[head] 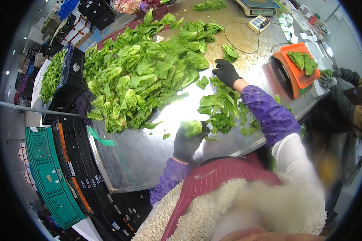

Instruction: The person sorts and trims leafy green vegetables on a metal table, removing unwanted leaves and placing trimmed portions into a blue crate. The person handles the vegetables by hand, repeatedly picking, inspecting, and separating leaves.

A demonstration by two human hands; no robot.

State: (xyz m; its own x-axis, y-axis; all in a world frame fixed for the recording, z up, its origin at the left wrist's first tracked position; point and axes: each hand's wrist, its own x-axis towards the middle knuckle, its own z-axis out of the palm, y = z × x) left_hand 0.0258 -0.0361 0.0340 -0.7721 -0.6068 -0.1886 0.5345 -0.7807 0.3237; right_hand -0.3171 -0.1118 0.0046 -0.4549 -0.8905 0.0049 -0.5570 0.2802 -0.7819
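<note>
My left hand, in a black glove, grips a small head of green lettuce low over the steel table's near side. Glare blurs part of that head. My right hand, also black-gloved, reaches out over the table with fingers apart and bent, and I see nothing in it. Just below it lies a loose pile of torn lettuce leaves. A big heap of lettuce heads spreads across the table's left and far side. One small lettuce piece sits just beyond my right hand.
An orange scale on the right carries lettuce on its tray. Another weighing scale and a wired keypad stand farther back. Black crates and a green crate line the left. Co-workers' hands show at right and far side.
</note>
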